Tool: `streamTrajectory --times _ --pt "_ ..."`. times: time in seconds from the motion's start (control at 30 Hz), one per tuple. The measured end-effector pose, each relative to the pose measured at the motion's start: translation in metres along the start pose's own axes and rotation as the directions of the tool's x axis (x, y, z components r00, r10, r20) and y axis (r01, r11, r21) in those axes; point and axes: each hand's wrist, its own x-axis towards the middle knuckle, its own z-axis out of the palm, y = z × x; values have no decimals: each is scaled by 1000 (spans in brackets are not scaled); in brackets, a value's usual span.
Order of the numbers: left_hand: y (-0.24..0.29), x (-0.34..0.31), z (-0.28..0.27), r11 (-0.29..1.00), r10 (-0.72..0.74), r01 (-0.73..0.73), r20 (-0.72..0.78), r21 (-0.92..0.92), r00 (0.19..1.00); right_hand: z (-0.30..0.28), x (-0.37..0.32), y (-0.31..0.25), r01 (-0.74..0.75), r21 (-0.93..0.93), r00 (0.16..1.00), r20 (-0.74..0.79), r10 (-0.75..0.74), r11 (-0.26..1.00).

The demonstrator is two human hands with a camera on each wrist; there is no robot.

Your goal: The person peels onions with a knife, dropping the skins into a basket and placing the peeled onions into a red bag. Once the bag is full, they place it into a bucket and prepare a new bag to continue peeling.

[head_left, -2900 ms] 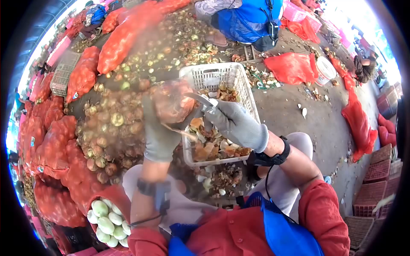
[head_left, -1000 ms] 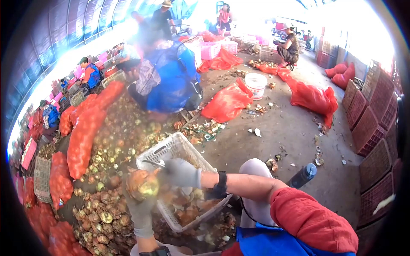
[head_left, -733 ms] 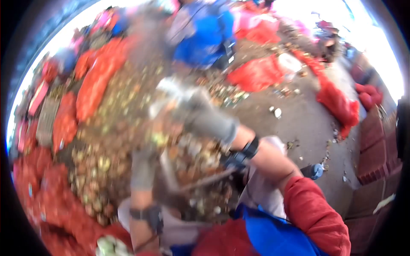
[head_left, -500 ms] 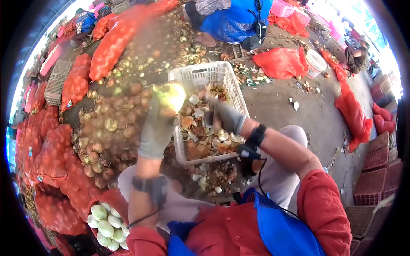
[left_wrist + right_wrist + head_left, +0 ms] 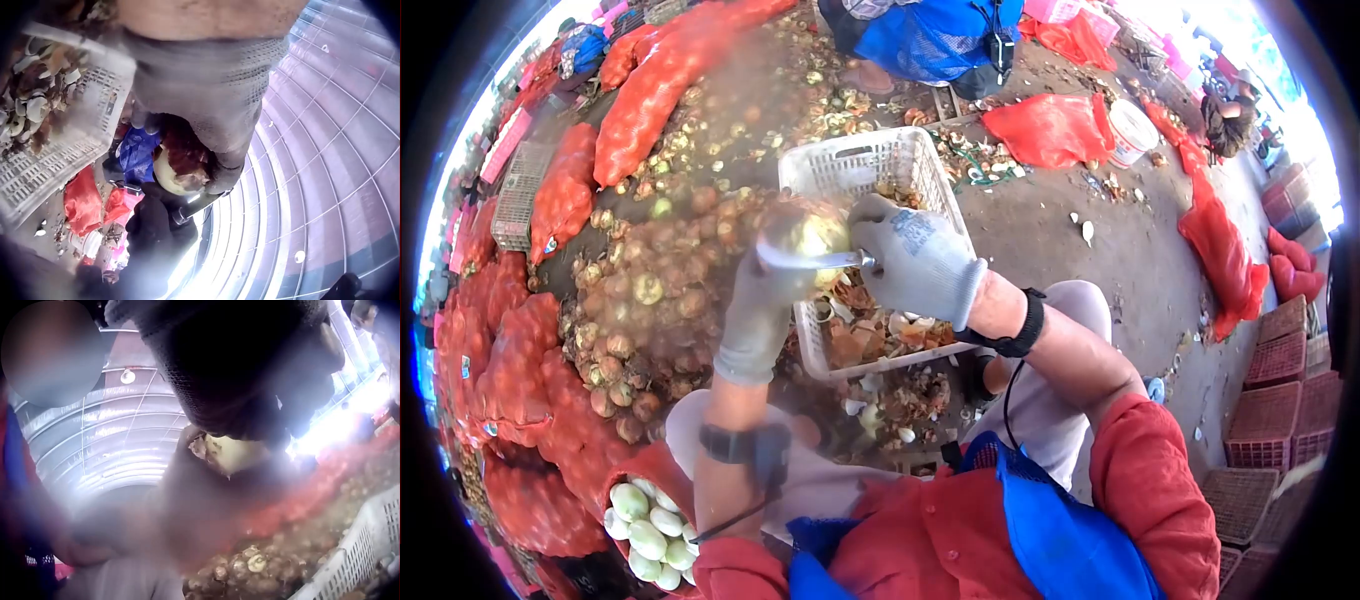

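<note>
My gloved left hand [image 5: 757, 300] holds a large, partly peeled onion [image 5: 818, 232] above the left side of a white crate [image 5: 807, 345]. In the left wrist view the onion [image 5: 173, 173] shows brown skin and a pale bare part, with the fingers of the left hand [image 5: 200, 94] round it. My gloved right hand [image 5: 915, 258] grips a knife by its handle; the curved blade [image 5: 800, 261] lies across the front of the onion. In the right wrist view the right hand [image 5: 244, 362] is dark and the onion [image 5: 234, 453] shows below it.
Peels [image 5: 870, 335] lie in the crate. Loose onions [image 5: 650, 290] cover the floor to the left, beside full red net bags [image 5: 515, 380]. A bag of peeled white onions [image 5: 647, 530] stands lower left. Ahead sits a person in blue [image 5: 935, 40]; stacked crates [image 5: 1265, 425] stand right.
The right hand has come up from over the crate to the onion, and the knife blade now shows across it. The view has shifted slightly.
</note>
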Motion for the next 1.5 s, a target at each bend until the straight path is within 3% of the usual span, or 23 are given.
streamTrajectory --times 0.1,0.23,0.33,0.4,0.43,0.5,0.6,0.7,0.73,0.8,0.93,0.97,1.0,1.07,1.1,1.13,1.2,1.23,1.3,1.37,1.4,1.47,1.5 --pt "-9 6 -3 941 91 -69 -51 332 994 11 1 8 -44 -30 997 64 46 999" --pt "-11 10 1 906 124 -74 -96 416 988 10 5 11 -39 -61 999 -21 38 997" --pt "2 5 14 929 103 -74 -63 363 993 13 8 24 22 -99 993 -113 -33 995" --pt "3 4 16 959 114 -99 -42 267 993 15 7 24 0 -92 997 -83 -7 996" --pt "5 2 13 928 104 -77 -56 364 993 18 6 24 52 -95 986 -153 -66 994" --pt "4 -1 15 960 159 -155 2 231 987 17 5 19 103 -105 964 -236 -125 989" --pt "-5 2 8 875 255 -234 8 423 967 20 7 11 92 -102 977 -183 -110 991" --pt "-6 -5 8 941 131 -107 -55 322 990 28 9 27 111 -115 974 -186 -131 987" --pt "-5 -7 11 959 92 -67 -79 275 993 28 8 41 -4 -63 992 -123 -3 998" --pt "-4 -6 10 974 48 -26 -92 224 995 29 9 53 -33 -54 997 -73 29 998" --pt "1 -11 14 981 -68 62 22 184 997 36 2 47 -67 -83 997 -54 63 994" --pt "2 -10 18 980 -83 82 0 181 997 26 7 34 -184 -97 969 149 197 978" --pt "-2 -9 13 978 -68 63 14 199 998 20 12 28 -282 -128 887 342 310 951" --pt "-11 -7 2 972 -36 25 43 234 998 51 3 46 -276 112 935 262 240 955" --pt "-10 -11 5 981 -41 30 53 193 998 28 5 39 -455 315 843 454 289 833" --pt "-7 -18 9 988 -46 37 62 151 997 16 6 38 -631 448 721 639 267 633" --pt "-4 -12 17 977 -14 8 25 212 1000 51 2 83 -285 577 912 409 32 765" --pt "-8 -9 5 969 52 -57 27 242 998 60 4 94 -301 339 909 384 161 891" --pt "-8 -7 -8 953 139 -136 10 271 990 49 10 86 -291 72 909 332 253 954" --pt "-8 -7 -13 992 46 -21 -203 123 978 5 3 37 -583 458 812 336 476 671" --pt "-7 -5 -15 998 15 3 -277 66 961 1 1 21 -575 455 818 349 458 680" --pt "-7 6 -9 984 178 -180 -80 -11 981 -5 -4 0 -501 486 865 319 388 716" --pt "-5 5 -11 989 148 -145 -85 32 985 8 -2 1 -499 445 857 381 347 744"
